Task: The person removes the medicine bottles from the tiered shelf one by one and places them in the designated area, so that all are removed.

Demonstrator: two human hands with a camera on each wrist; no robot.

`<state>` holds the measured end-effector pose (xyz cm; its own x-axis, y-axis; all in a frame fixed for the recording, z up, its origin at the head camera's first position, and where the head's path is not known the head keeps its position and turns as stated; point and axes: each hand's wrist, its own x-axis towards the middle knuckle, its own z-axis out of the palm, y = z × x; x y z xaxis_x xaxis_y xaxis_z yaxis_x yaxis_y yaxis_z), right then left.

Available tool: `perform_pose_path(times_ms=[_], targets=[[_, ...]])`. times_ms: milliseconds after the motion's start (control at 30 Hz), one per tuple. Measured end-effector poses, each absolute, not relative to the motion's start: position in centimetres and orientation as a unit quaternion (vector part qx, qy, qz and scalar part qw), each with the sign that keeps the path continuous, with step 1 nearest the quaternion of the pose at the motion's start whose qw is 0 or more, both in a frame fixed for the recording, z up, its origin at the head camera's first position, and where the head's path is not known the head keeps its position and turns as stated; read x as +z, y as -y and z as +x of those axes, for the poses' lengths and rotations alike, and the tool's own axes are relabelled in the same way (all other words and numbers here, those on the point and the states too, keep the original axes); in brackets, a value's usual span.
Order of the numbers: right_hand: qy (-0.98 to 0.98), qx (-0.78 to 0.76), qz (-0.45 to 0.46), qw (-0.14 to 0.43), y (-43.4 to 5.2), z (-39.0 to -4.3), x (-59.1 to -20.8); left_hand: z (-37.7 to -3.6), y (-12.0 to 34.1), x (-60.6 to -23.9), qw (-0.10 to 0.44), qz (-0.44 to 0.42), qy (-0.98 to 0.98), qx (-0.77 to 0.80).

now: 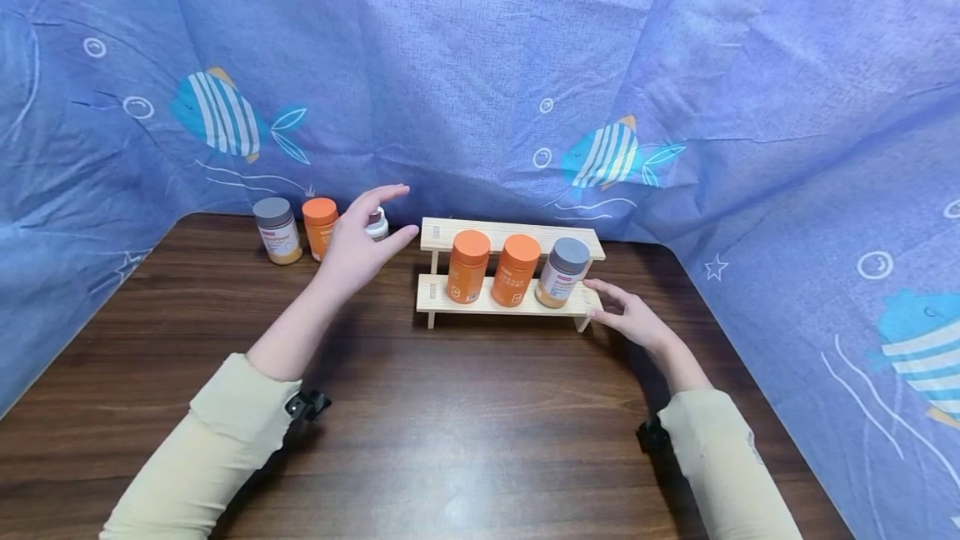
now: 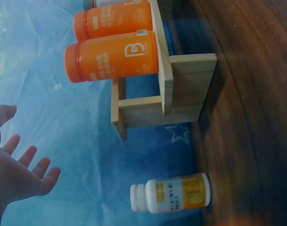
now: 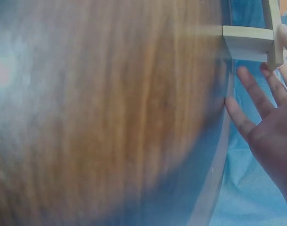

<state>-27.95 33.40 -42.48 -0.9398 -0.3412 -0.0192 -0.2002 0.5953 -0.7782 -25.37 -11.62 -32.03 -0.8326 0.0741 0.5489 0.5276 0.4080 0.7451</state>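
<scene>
My left hand (image 1: 390,208) is raised above the table with its fingers spread and holds nothing. Just behind it stands a small white bottle (image 1: 378,228) with a yellow label; in the left wrist view this white bottle (image 2: 174,193) is apart from the open left hand (image 2: 28,169). A two-tier wooden rack (image 1: 512,237) carries two orange bottles (image 1: 468,267) (image 1: 515,270) and a grey-capped bottle (image 1: 562,273) on its lower shelf. My right hand (image 1: 603,300) rests with straight fingers against the rack's right end (image 3: 249,42).
A grey-capped bottle (image 1: 277,230) and an orange-capped bottle (image 1: 320,226) stand at the back left of the dark wooden table (image 1: 465,432). Blue fish-print cloth (image 1: 480,65) walls in the back and both sides.
</scene>
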Motion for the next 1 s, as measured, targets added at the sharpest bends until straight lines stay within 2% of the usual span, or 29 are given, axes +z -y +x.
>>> perform_pose_path(times_ms=[300, 800, 1000], targets=[[-0.896, -0.41, -0.151, 0.079, -33.0, -27.4, -42.0, -26.6, 10.0, -33.3, 0.204, -0.195, 0.81, -0.515], [-0.913, -0.37, -0.173, -0.016, -32.8, -27.5, -42.6, -27.5, 7.3, -35.1, 0.129, -0.234, 0.818, -0.509], [-0.914, -0.366, -0.175, -0.023, -32.7, -27.7, -42.6, -27.7, 6.2, -35.5, 0.103, -0.236, 0.82, -0.512]])
